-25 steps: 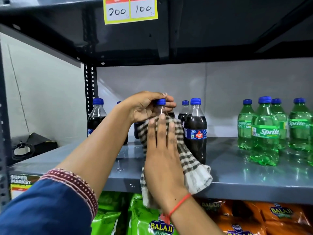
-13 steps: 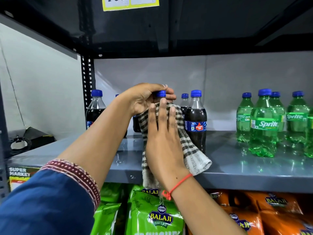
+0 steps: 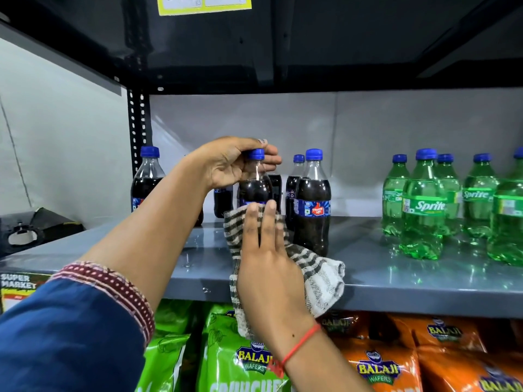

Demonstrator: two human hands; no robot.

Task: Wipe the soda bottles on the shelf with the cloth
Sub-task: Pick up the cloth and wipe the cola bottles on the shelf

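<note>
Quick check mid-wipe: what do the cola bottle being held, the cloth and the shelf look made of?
Cola bottle: clear glossy plastic by the look, blue screw cap, dark liquid showing through. Cloth: soft woven fabric, probably cotton, matte, dark-and-white stripes, draping over the shelf edge. Shelf: grey painted metal, apparently; semi-gloss, it mirrors the green bottles.
</note>
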